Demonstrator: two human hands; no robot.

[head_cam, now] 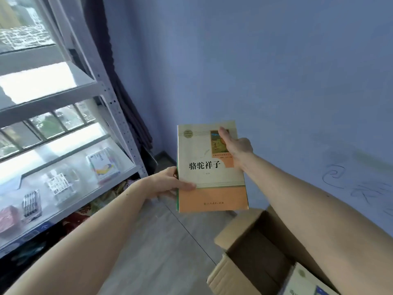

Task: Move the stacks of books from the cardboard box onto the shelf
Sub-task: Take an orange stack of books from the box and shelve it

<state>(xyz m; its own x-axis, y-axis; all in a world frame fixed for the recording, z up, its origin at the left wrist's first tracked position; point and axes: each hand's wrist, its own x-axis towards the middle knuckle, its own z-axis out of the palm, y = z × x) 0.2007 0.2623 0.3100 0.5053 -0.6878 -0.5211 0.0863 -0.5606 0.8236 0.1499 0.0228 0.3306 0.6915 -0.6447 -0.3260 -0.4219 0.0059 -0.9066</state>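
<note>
Left hand (pixel 170 184) and right hand (pixel 238 145) both grasp the book stack (pixel 210 169) beside the shelf (pixel 119 167) — stiff, glossy covers, probably slippery; hold opposite edges.

Home room, blue scribbled wall (pixel 276 81), metal shelf (pixel 119 124) by window (pixel 25 24) (curtain beside), wood-look floor (pixel 161 241)

Two bare forearms are seen, one entering from the lower left and one from the lower right. No sleeve is worn on either as far as the picture's edge. The left hand (pixel 168 184) and the right hand (pixel 236 145) are ungloved. No ring is seen on the thumbs, and no watch or band just behind either hand at the wrist. Most fingers are hidden.
</note>
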